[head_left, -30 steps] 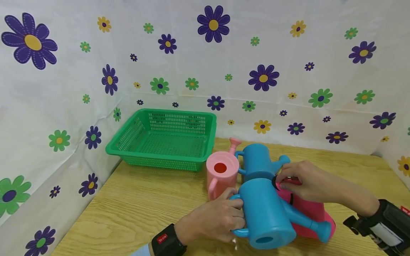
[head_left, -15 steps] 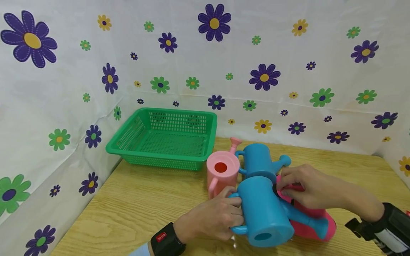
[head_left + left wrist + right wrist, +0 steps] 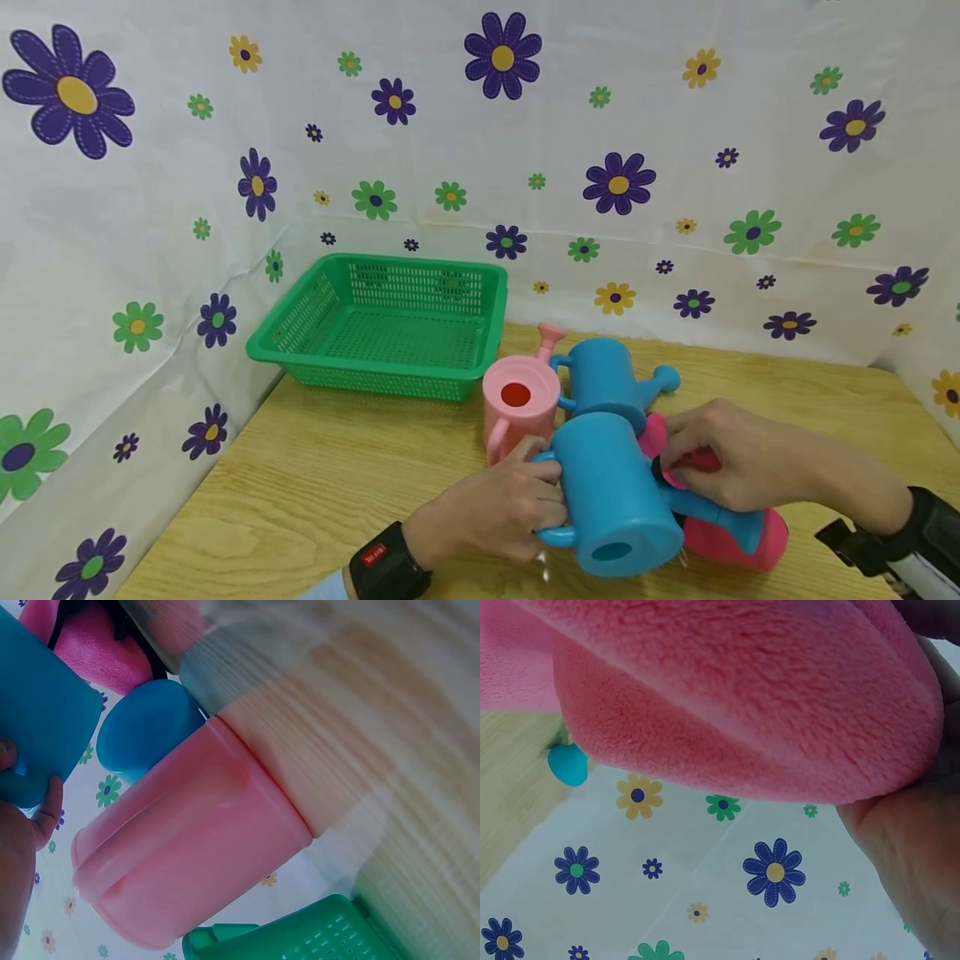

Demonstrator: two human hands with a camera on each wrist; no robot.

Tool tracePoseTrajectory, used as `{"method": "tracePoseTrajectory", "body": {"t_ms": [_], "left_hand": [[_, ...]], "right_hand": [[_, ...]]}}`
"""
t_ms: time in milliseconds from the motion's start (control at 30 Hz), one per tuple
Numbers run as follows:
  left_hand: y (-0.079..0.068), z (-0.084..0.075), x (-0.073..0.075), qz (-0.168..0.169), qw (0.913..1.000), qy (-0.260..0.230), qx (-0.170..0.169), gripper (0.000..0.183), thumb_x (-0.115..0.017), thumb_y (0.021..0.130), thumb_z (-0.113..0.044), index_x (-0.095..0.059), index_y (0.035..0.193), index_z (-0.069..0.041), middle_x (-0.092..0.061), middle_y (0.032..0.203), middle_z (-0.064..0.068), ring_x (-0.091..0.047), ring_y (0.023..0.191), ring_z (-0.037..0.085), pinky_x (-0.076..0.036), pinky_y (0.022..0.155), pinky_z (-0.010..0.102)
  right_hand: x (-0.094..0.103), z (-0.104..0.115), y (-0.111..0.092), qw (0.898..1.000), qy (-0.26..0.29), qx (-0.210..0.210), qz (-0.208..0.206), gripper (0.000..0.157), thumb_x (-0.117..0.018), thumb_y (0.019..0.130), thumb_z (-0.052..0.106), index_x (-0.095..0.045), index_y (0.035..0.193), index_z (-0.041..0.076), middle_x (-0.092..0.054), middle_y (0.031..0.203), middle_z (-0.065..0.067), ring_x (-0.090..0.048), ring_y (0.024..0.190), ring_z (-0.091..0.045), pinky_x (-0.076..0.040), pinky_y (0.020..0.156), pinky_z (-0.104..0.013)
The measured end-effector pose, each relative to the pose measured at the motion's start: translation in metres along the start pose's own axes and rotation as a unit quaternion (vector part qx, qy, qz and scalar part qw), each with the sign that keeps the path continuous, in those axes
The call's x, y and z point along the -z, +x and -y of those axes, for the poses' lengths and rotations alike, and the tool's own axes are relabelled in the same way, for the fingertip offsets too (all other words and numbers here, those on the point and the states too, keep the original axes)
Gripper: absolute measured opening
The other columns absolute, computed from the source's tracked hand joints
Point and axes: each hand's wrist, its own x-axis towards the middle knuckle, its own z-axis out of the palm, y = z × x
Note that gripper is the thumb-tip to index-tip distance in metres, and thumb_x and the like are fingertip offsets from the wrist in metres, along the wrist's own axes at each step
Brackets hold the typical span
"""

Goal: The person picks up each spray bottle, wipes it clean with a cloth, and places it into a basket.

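Observation:
My left hand (image 3: 517,500) grips the handle of a blue watering can (image 3: 618,492), which leans so that its base with a round recess faces me and its spout points to the lower right. Against the can's right side, my right hand (image 3: 723,454) pinches a pink plush cloth (image 3: 738,543) with dark edging. Part of the cloth hangs below the spout. Close up in the right wrist view, the fuzzy cloth (image 3: 750,697) bulges out beside the palm. The left wrist view catches the can's blue wall (image 3: 45,697) and the fingers at its handle.
Just behind stand a pink watering can (image 3: 522,417) and a second blue watering can (image 3: 600,375), close together. A green perforated basket (image 3: 382,375) sits at the back left of the wooden table (image 3: 300,483). Flower-printed sheeting (image 3: 420,150) walls the back and left.
My right hand has slid down towards me along the can's side, bringing the cloth with it. The held can has shifted slightly left; the left hand keeps its grip.

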Motion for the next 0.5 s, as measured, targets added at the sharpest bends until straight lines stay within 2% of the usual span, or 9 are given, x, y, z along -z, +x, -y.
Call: {"method": "tracePoseTrajectory", "body": {"t_ms": [200, 500], "left_hand": [[-0.001, 0.0, -0.001, 0.016, 0.9998, 0.007, 0.009, 0.018, -0.069, 0.076, -0.015, -0.058, 0.064, -0.018, -0.051, 0.059, -0.007, -0.045, 0.074, 0.01, -0.038, 0.087, 0.04], [-0.004, 0.001, -0.001, 0.025, 0.9993, 0.014, 0.022, 0.017, -0.07, 0.076, -0.015, -0.059, 0.064, -0.019, -0.05, 0.059, -0.007, -0.044, 0.073, 0.011, -0.036, 0.087, 0.04]], "right_hand": [[0.0, -0.001, -0.006, 1.0, -0.003, -0.019, 0.016, 0.021, -0.07, 0.081, 0.003, -0.073, 0.082, 0.024, -0.061, 0.076, 0.015, -0.054, 0.068, 0.0, -0.054, 0.057, -0.023], [0.004, -0.004, -0.024, 0.994, 0.018, -0.083, 0.072, 0.022, -0.07, 0.08, 0.005, -0.071, 0.08, 0.027, -0.056, 0.073, 0.016, -0.051, 0.066, 0.0, -0.051, 0.053, -0.022]]}}
